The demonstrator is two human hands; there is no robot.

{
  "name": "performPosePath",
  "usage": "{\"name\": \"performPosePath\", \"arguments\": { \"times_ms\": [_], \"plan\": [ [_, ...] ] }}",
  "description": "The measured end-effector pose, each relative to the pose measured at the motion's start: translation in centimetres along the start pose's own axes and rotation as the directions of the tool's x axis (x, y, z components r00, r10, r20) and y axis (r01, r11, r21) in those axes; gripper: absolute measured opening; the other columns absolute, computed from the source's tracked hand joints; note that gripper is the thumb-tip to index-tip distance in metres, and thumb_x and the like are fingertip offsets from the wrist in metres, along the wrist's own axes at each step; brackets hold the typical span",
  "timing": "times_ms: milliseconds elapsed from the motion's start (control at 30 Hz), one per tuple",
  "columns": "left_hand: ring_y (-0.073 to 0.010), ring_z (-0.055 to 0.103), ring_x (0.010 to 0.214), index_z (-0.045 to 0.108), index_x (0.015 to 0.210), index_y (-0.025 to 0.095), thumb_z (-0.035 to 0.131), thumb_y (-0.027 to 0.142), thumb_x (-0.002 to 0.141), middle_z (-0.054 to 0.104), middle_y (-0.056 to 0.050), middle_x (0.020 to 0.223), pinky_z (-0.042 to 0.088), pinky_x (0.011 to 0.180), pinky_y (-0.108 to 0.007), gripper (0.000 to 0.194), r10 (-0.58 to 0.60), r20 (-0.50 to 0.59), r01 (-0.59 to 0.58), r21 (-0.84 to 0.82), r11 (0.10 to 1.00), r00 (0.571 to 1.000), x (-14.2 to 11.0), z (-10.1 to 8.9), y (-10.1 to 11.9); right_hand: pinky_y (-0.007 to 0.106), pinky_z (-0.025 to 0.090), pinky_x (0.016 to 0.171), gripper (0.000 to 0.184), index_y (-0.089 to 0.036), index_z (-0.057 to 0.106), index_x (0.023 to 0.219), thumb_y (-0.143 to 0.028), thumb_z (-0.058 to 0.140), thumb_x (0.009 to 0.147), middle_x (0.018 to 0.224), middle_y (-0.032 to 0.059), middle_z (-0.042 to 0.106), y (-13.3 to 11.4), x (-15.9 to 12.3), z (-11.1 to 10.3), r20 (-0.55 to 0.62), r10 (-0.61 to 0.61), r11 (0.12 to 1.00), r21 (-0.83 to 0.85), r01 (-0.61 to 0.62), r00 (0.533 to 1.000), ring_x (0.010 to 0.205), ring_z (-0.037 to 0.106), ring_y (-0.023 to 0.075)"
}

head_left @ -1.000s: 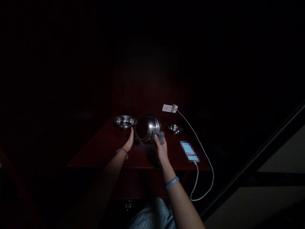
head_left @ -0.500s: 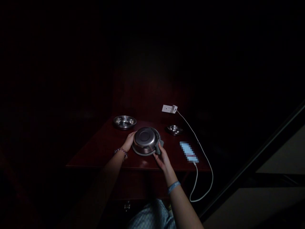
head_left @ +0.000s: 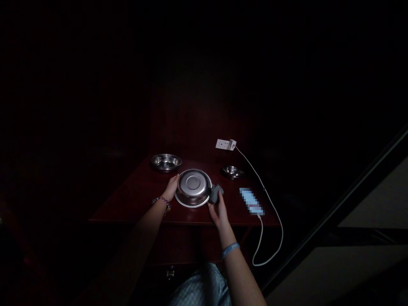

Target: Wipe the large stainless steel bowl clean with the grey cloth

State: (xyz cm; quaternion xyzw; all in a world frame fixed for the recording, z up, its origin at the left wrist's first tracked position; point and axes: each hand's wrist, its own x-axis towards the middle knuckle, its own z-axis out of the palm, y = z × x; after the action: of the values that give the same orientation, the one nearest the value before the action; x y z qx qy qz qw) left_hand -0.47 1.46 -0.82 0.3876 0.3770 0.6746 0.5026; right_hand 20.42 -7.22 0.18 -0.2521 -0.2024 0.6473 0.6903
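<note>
An upturned steel bowl (head_left: 194, 187) shows its round base, held just over the front part of the dark red table or resting on it; I cannot tell which. My left hand (head_left: 172, 187) grips its left rim, with the fingers mostly hidden underneath. At the right rim, my right hand (head_left: 218, 210) is closed on a grey cloth (head_left: 216, 193), thumb on top. The cloth lies against or right beside the rim.
The dark red table (head_left: 127, 208) also bears a steel bowl (head_left: 166, 163) at back left, a smaller steel bowl (head_left: 233, 172) at back right, and a blurred-out phone (head_left: 251, 200). A white cable (head_left: 273, 204) runs from the phone to a wall socket (head_left: 223, 144).
The bowl has tilted slightly, so its base faces me more. My right hand has shifted a little to the right with the cloth, which bunches outward from the rim.
</note>
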Motion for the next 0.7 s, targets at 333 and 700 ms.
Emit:
{"name": "performPosePath", "arguments": {
  "times_ms": [333, 700],
  "plan": [
    [-0.0231, 0.064, 0.076, 0.066, 0.070, 0.017, 0.066, 0.053, 0.077, 0.069, -0.006, 0.070, 0.049, 0.081, -0.037, 0.036, 0.026, -0.005, -0.026, 0.080, 0.997, 1.000, 0.2, 0.0, -0.3, 0.029, 0.055, 0.092, 0.024, -0.034, 0.068, 0.102, -0.050, 0.056, 0.088, 0.107, -0.0069, 0.074, -0.4, 0.0, -1.0, -0.117, -0.251, 0.962, 0.080, 0.261, 0.961, 0.100, 0.069, 0.0095],
    [-0.0229, 0.065, 0.080, 0.068, 0.078, 0.015, 0.064, 0.055, 0.078, 0.071, -0.006, 0.076, 0.048, 0.086, -0.038, 0.040, 0.044, 0.004, -0.044, 0.077, 0.996, 0.999, 0.3, 0.1, -0.9, 0.035, 0.055, 0.092, 0.025, -0.032, 0.069, 0.099, -0.050, 0.060, 0.085, 0.101, -0.0047, 0.075, -0.9, -0.5, -0.8, -0.096, -0.175, 0.969, 0.159, 0.189, 0.980, 0.097, 0.070, 0.0135]
  ]
}}
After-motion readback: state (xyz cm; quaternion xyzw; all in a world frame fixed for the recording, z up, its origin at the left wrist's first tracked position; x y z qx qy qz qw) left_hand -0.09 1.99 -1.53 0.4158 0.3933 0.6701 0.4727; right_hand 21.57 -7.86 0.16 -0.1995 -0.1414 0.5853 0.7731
